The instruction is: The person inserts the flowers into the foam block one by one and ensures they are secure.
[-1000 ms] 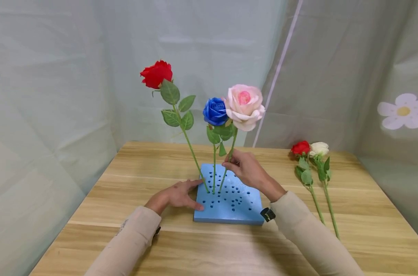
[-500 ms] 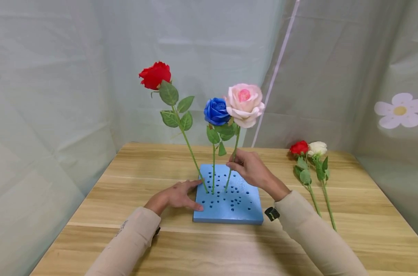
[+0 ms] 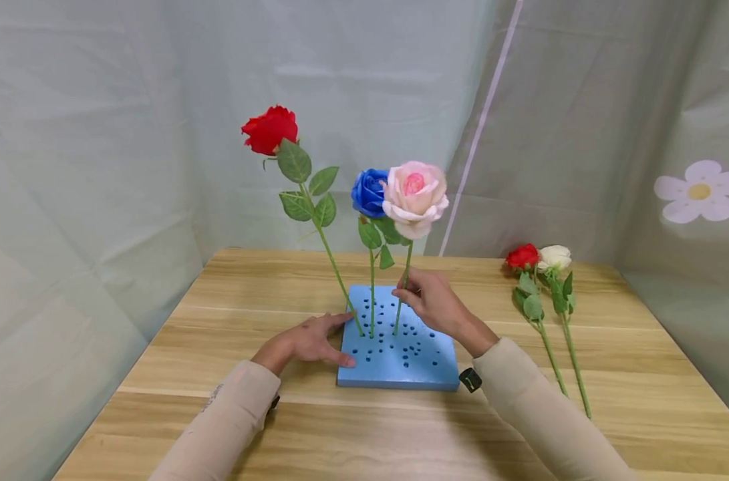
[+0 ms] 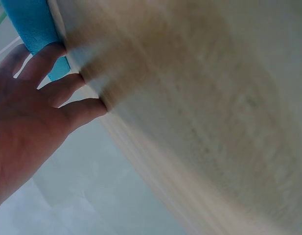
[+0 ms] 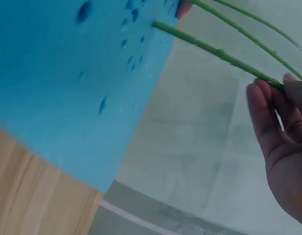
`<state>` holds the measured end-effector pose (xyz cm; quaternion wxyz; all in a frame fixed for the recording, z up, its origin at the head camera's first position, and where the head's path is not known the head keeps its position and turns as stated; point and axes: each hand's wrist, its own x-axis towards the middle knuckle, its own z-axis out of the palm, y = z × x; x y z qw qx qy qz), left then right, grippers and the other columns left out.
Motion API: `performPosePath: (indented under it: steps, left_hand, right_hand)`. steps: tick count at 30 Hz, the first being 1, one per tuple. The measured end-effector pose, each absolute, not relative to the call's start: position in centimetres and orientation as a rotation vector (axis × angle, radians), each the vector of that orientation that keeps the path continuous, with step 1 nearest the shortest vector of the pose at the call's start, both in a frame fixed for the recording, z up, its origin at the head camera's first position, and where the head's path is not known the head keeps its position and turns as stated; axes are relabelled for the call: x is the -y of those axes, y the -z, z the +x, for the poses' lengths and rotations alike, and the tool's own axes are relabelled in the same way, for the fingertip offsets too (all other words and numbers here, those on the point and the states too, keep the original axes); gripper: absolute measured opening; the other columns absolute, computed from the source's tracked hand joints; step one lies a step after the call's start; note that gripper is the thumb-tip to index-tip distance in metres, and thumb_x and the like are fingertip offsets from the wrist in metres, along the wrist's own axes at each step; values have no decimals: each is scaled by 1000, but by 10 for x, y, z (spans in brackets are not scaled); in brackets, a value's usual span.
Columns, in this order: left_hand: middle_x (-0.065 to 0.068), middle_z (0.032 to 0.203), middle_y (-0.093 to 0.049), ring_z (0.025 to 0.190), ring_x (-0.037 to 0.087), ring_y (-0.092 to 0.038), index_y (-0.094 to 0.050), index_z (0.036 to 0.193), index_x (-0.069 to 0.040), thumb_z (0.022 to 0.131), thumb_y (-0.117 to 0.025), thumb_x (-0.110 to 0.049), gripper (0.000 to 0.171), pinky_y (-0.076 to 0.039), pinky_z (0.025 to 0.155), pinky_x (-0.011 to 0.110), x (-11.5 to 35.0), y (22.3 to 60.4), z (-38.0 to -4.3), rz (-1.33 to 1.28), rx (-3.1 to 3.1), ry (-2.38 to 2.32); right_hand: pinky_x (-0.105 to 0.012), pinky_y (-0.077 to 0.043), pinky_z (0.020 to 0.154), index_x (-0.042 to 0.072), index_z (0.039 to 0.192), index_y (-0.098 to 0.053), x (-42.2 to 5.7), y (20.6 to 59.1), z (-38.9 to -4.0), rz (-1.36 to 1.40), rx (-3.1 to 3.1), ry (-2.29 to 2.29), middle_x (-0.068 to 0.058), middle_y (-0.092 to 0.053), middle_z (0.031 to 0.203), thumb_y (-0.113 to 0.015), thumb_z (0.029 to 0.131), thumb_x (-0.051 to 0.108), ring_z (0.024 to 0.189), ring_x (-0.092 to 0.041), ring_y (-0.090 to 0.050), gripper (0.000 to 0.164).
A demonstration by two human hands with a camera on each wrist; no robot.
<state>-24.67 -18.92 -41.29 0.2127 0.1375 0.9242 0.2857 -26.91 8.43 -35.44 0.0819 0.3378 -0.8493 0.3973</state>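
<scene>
right hand [image 3: 434, 304] pinches pink rose [image 3: 415, 200] by stem: bloom above fingers, foot meeting blue block [image 3: 394, 371] below. left hand [image 3: 311, 338] spread, touching block's edge. best: pinch low, push along stem, left fingers bracing.

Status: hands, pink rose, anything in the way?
Right hand pinching pink rose by its stem, lower end at blue board. Left hand on board's left edge. Blue rose partly behind pink one in head view; no obstruction seen.
</scene>
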Motion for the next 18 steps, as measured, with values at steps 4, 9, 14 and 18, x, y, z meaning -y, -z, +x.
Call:
performPosePath:
  steps: [4, 9, 14, 18]
  left_hand:
    - [18, 158, -33, 147, 41, -22, -37, 156, -21, 74, -84, -56, 101, -25, 114, 60, 189, 414, -245, 369, -2573, -787]
    - [19, 159, -32, 147, 43, -22, -37, 156, -22, 73, -83, -57, 101, -24, 113, 63, 189, 413, -244, 360, -2577, -779]
    - [19, 159, -31, 147, 43, -21, -37, 156, -22, 74, -83, -57, 101, -23, 114, 63, 189, 411, -244, 357, -2578, -783]
    - [18, 159, -31, 147, 43, -20, -36, 156, -22, 74, -83, -57, 101, -22, 114, 63, 190, 411, -244, 354, -2575, -785]
  right_hand:
    - [-26, -49, 53, 7, 87, -64, -80, 360, -269, 1008, 2535, -1156, 2, -65, 71, -71, 93, 8, 62, -9, -56, 10]
    - [-27, -52, 56, 7, 86, -64, -80, 360, -268, 994, 2555, -1175, 0, -67, 74, -71, 94, 7, 66, -16, -62, 10]
    - [-26, -49, 52, 6, 87, -64, -79, 362, -267, 978, 2549, -1176, 1, -64, 71, -71, 93, 7, 62, -13, -58, 9]
    - [-25, -46, 47, 5, 88, -64, -78, 364, -268, 984, 2532, -1168, 1, -62, 68, -71, 93, 7, 57, -10, -53, 9]
